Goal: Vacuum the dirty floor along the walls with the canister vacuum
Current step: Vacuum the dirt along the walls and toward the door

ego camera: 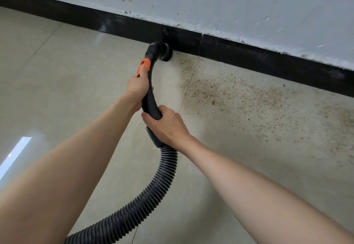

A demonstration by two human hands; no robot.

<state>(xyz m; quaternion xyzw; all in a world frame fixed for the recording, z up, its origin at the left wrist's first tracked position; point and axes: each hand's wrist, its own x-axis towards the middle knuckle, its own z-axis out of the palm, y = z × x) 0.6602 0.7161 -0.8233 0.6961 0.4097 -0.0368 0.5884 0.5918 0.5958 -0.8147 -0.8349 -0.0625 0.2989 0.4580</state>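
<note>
Black curved vacuum handle (151,98) is gripped by both hands: left hand (138,88) higher, thumb laid on its orange slider (144,67); right hand (166,126) lower, near the ribbed hose (153,192). Its round nozzle (165,52) is pressed where floor (76,82) meets black baseboard (249,54). Brown grit (239,94) is scattered rightward along that edge.

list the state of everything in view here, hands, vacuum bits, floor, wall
left hand: grips the handle high up, thumb on the orange slider
right hand: grips the handle's lower end
handle: held by both hands, angled toward the wall
round nozzle: at the floor, against the black baseboard
ribbed hose: bent, trailing back
floor: brown grit to the nozzle's right
wall: stained, chipped
</note>
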